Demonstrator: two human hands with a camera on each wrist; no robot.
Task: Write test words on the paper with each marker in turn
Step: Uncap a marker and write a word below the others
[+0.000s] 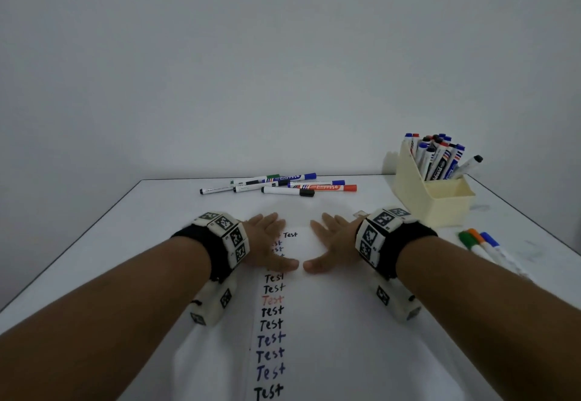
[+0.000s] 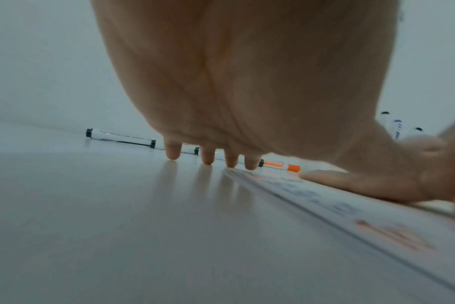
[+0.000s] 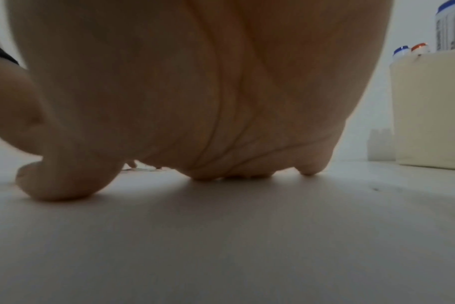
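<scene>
Paper [image 1: 330, 322] under flat hands [image 1: 267, 243], seemingly.

Right hand [image 3: 195, 92] flat — cream box [image 3: 431, 111] beside

Both arms reached forward; the left hand [image 1: 265, 245] and right hand [image 1: 333, 243] lay flat, fingers straight, thumbs nearly touching.

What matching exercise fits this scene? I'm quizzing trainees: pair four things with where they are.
Things:
1. cream holder
2. orange-capped marker
3. left hand
4. three loose markers

Places:
A. flat on the paper
B. table's far right, holding upright markers
C. right of the right wrist, on the table
D. in the pile beyond the paper

Pairs: 1-B, 2-D, 3-A, 4-C
</scene>
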